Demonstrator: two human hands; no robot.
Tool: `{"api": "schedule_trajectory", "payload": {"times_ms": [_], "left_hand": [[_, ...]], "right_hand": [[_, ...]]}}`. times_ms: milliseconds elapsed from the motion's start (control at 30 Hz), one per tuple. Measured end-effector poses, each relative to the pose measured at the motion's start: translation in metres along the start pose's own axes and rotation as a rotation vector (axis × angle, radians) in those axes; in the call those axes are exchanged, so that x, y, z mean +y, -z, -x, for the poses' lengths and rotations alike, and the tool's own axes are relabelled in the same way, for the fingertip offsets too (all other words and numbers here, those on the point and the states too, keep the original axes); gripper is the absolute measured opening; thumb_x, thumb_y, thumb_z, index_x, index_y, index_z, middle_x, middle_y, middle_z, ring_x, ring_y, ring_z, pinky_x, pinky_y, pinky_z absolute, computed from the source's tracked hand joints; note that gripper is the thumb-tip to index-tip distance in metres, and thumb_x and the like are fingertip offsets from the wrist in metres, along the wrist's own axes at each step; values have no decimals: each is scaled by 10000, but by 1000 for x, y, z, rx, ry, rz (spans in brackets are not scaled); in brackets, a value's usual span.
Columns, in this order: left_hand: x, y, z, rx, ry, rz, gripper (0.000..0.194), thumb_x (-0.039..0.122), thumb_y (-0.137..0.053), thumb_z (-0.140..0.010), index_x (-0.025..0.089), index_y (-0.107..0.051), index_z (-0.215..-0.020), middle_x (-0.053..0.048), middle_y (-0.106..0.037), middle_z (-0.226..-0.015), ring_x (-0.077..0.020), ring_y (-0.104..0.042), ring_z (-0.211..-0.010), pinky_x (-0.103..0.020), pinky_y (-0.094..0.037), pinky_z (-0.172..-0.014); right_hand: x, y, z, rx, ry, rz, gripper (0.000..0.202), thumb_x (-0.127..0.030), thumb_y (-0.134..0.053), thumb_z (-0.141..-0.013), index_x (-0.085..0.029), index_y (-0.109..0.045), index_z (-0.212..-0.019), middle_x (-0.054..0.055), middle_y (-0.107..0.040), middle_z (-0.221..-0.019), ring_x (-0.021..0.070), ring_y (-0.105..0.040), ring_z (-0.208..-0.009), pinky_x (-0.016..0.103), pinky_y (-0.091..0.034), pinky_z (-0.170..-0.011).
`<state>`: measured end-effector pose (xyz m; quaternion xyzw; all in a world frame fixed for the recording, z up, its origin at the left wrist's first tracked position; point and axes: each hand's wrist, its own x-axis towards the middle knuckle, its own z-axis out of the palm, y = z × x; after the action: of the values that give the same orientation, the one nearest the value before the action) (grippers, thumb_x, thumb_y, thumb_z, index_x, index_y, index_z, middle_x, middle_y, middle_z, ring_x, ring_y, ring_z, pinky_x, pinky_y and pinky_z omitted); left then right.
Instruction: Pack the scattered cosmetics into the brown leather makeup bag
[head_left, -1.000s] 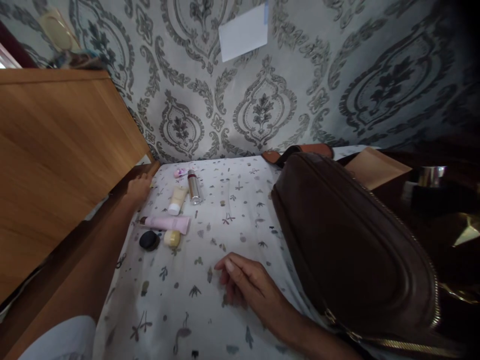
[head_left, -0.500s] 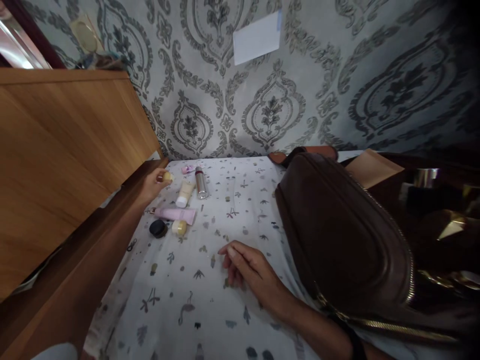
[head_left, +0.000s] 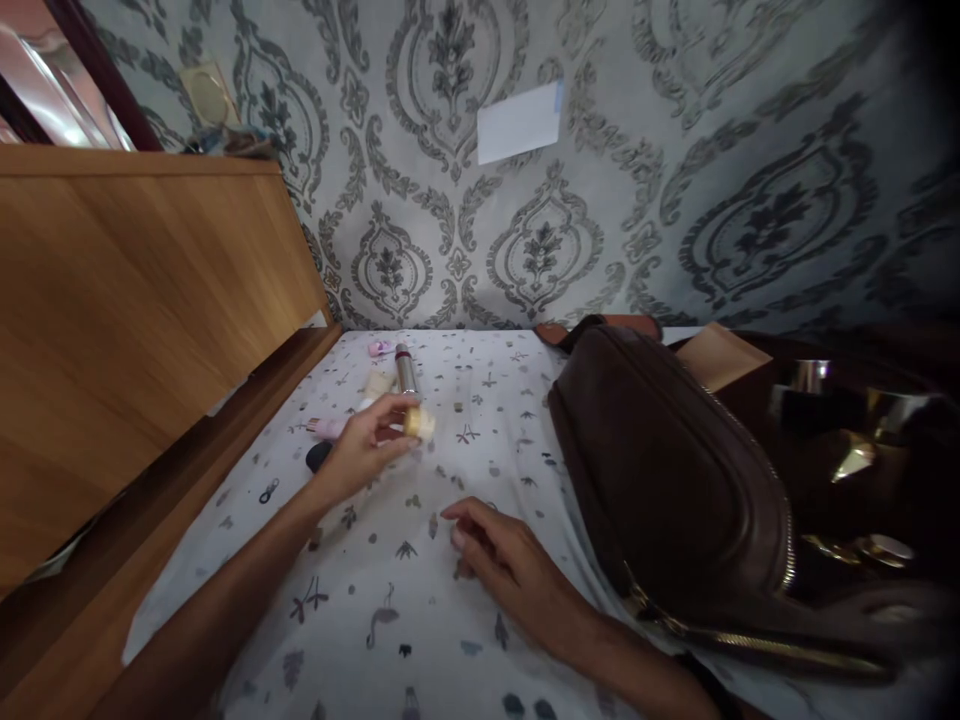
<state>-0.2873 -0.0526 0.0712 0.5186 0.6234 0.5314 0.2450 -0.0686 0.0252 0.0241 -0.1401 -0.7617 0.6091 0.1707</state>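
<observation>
My left hand holds a small yellow cosmetic jar in its fingertips above the patterned bedsheet. Behind that hand lie a silver and dark red bottle, a cream tube, a pink tube and a black round compact, partly hidden by the hand. My right hand rests on the sheet with fingers loosely curled, holding nothing, just left of a large brown leather bag.
A wooden headboard rises on the left with a ledge along the sheet. Patterned wallpaper with a white paper is behind. A small pink item lies near the wall. Dark shiny objects and a tan box sit at right.
My left hand picked up a small yellow jar near the headboard and carried it right and toward me, over the row of tubes. My right hand stayed on the sheet.
</observation>
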Motion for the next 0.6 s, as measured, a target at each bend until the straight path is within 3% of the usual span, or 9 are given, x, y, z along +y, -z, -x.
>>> {"api": "schedule_trajectory", "payload": {"times_ms": [133,267,400,600], "left_hand": [[8,-19,13,-85,-34,-8,386,270,-717,-836,230,-599,-1200,-63,-643,-1197,-208,-621,-1070,-323,-493,-925],[8,-27,24,-104,-130,-127,317,275,-685,-869,224,-629,-1177,-57,-674,-1144,-206,-625,-1032,-323,-490,-915],[1,-30,33,-112,-130,-204,271,285,-677,-876,225,-655,-1139,-51,-696,-1110,-205,-624,-991,-320,-493,-871],[-2,-35,38,-126,-70,-143,312,258,-691,-854,230,-648,-1162,-50,-697,-1089,-201,-627,-972,-330,-499,-875]], "right_hand": [[1,-4,-9,110,-186,-330,548,-658,-577,-852,-176,-617,-1108,52,-632,-860,173,-618,-686,262,-423,-521],[2,-10,-18,197,-163,-598,545,-659,-670,-794,-172,-650,-1038,80,-653,-963,178,-654,-741,251,-436,-539],[2,-12,-20,176,-110,-653,499,-617,-709,-790,-171,-665,-1008,78,-679,-940,160,-637,-697,241,-423,-519],[4,-9,-21,183,-133,-658,459,-564,-759,-766,-190,-659,-1013,58,-688,-924,153,-621,-688,252,-456,-551]]}}
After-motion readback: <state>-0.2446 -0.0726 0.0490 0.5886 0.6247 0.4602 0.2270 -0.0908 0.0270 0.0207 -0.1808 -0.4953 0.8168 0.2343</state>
